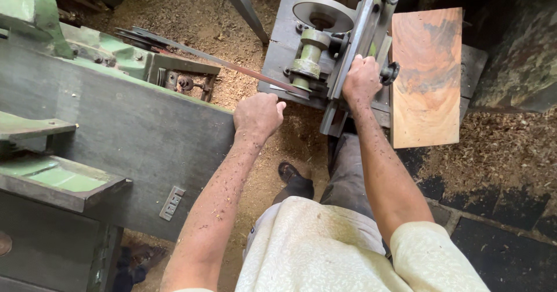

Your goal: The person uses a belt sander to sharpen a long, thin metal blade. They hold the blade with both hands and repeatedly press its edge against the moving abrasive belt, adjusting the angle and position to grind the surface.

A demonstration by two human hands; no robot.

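The right hand (361, 80) is clenched around the grey metal frame bar (357, 42) of the small machine, beside its black round knob (390, 73). The left hand (258, 117) is closed in a loose fist, resting on the corner of the large dark grey machine bed (116, 129); whether it grips anything cannot be told. A reddish-brown rectangular wooden board (426, 77) lies flat on the machine's worktop (473, 66), just right of the bar. A green metal cylinder (307, 57) stands left of it. Sawdust covers the floor (499, 153).

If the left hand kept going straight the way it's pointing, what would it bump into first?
Probably the long belt stretched across just beyond the left hand, then the green roller on the machine. Depth is hard to judge, so the hand might pass under the belt.
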